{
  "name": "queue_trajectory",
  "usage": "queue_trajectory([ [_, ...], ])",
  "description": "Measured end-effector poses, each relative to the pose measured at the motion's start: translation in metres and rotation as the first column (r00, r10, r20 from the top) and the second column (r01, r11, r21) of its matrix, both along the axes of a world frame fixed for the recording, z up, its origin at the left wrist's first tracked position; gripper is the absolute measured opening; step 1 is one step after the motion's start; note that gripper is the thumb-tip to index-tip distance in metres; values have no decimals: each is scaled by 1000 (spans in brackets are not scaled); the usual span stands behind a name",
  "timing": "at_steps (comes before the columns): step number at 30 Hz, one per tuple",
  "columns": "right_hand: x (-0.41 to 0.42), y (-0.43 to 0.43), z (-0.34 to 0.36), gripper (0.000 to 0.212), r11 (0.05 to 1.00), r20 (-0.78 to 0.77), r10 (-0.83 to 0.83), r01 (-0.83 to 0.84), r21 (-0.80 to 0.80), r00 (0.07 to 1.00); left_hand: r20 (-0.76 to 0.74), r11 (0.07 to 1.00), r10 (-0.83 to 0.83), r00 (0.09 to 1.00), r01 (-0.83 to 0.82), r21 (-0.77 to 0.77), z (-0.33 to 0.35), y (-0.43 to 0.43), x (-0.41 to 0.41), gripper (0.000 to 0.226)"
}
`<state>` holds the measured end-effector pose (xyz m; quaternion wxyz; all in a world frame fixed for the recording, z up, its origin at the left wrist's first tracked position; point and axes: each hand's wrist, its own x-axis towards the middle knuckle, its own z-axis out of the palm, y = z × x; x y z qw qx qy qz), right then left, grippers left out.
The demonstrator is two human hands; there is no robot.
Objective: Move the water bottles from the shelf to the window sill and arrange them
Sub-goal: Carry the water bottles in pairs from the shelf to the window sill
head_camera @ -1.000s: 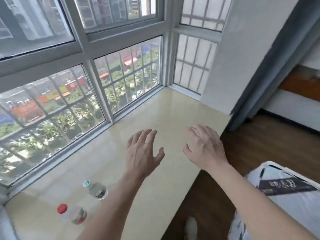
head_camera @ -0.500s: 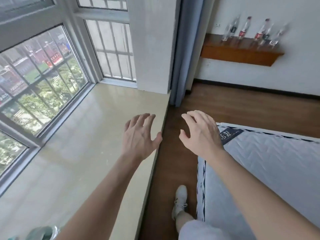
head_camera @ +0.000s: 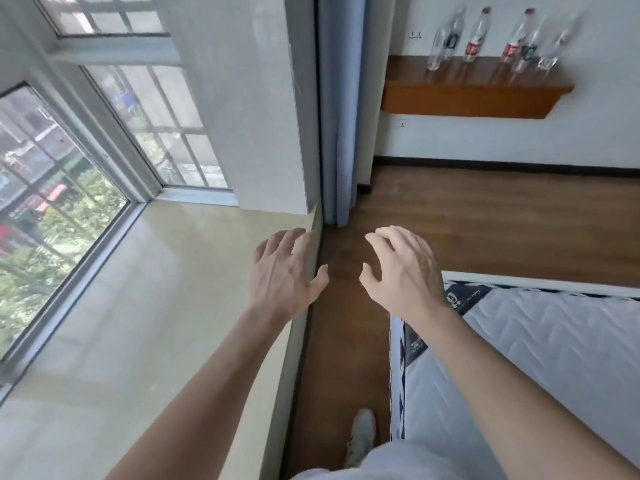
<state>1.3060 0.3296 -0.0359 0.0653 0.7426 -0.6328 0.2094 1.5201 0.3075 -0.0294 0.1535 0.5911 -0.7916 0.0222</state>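
wooden shelf [head_camera: 464, 95] with water bottles [head_camera: 498, 39] now sits upper right of frame; a second ago the view faced the window sill [head_camera: 166, 306] at left. left hand [head_camera: 282, 275] and right hand [head_camera: 403, 271] empty, fingers spread wide. likely heading back for more bottles.

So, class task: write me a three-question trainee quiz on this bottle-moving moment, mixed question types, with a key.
1. True or false: the left hand holds a bottle.
2. Where do the water bottles stand? A) window sill B) wooden shelf C) mattress
3. Fill in: the right hand hangs over the wooden ____.

Key: 1 false, both hands are empty with fingers spread; 2 B; 3 floor.
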Motion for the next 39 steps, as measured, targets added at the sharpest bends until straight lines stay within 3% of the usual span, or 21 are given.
queue_trajectory([
  [13, -73, -162, 3, 44, 996, 3, -81, 81, 30, 997, -21, 999, -51, 998, 51, -5, 7, -176, -76, 55],
  [27, -124, -396, -5, 46, 951, -70, -281, 288, 113, 957, -53, 978, -206, 977, 206, 0, 0, -434, -136, 56],
  [39, -180, -498, 4, 48, 905, -87, -398, 406, 124, 913, -52, 941, -334, 941, 336, 34, -1, -562, -215, 55],
])
